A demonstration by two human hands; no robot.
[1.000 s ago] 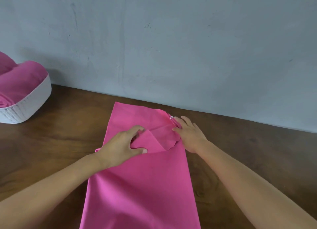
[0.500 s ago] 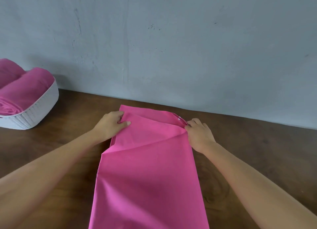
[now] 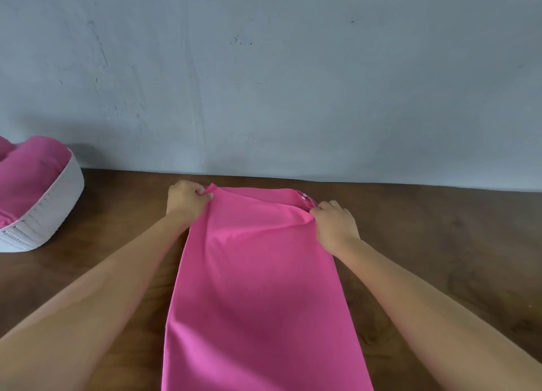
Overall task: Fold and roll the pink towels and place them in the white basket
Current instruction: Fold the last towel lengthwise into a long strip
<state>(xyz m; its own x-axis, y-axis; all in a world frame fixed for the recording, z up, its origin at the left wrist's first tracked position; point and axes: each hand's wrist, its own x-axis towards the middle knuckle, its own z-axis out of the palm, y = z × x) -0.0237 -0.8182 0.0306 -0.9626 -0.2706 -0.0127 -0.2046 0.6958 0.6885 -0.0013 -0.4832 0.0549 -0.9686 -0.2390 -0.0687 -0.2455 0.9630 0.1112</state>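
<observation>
Brown wood desk (image 3: 440,258), with the pink towel (image 3: 258,288) laid as a long strip running straight away from the person. At its far end, left hand (image 3: 184,200) and right hand (image 3: 334,226) each have fingers (image 3: 322,207) curled, pinching a corner, so rolling probably comes back toward the body. Far left sits the white basket (image 3: 58,197), already holding rolls (image 3: 26,173).

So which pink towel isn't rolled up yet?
The pink towel lying flat on the table; the rolled towels sit in the white basket.
</observation>
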